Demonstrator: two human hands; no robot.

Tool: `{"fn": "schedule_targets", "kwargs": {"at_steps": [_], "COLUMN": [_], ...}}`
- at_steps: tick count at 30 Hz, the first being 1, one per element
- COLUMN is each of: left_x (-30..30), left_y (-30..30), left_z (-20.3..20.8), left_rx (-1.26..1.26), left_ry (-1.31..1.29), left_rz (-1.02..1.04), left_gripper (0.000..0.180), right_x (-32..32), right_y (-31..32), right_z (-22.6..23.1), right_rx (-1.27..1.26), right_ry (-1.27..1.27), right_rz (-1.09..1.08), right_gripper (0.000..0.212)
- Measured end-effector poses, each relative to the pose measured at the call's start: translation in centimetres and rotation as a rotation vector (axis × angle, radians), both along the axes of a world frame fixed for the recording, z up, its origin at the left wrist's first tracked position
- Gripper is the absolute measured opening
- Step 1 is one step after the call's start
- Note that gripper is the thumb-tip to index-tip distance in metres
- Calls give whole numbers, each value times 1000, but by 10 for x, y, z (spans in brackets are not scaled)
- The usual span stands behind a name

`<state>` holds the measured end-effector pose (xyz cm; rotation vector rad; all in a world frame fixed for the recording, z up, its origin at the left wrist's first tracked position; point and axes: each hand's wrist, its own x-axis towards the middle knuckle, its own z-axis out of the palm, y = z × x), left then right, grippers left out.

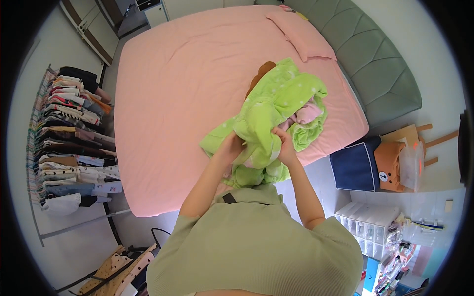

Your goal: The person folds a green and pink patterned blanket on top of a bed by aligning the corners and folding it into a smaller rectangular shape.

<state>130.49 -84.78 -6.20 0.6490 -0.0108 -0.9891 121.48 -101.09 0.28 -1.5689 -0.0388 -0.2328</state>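
The left hand [231, 148] is curled round one side of a bright-green, white-spotted plush cloth [264, 109], heaped at the near edge of the pink-sheeted bed [163, 98]; the right hand [285, 146] pinches the opposite fold. Probably soft, limp and light — thick folds offer the surest hold.

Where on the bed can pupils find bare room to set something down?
The widest free patch is the pink sheet between the edge facing the hanging clothes and the green fabric. A narrower one lies between that fabric and the headboard, near the pillow. It's crowded around the left hand and right hand, where the fabric bunches near pink cloth.
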Motion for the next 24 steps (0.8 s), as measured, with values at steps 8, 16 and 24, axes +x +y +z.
{"fn": "schedule_targets", "kwargs": {"at_steps": [8,16,24], "left_x": [23,59,58], "left_y": [19,61,82], "left_z": [71,102,163], "left_rx": [-170,360,784], "left_ry": [5,-514,-939], "left_rz": [61,592,639], "left_gripper": [48,39,27], "right_x": [-8,-13,-24], "right_y": [4,-1,-7], "right_z": [10,24,96], "right_rx": [-64,-442,-515], "right_ry": [135,312,-44], "right_rz": [116,161,215], "right_gripper": [22,31,16]}}
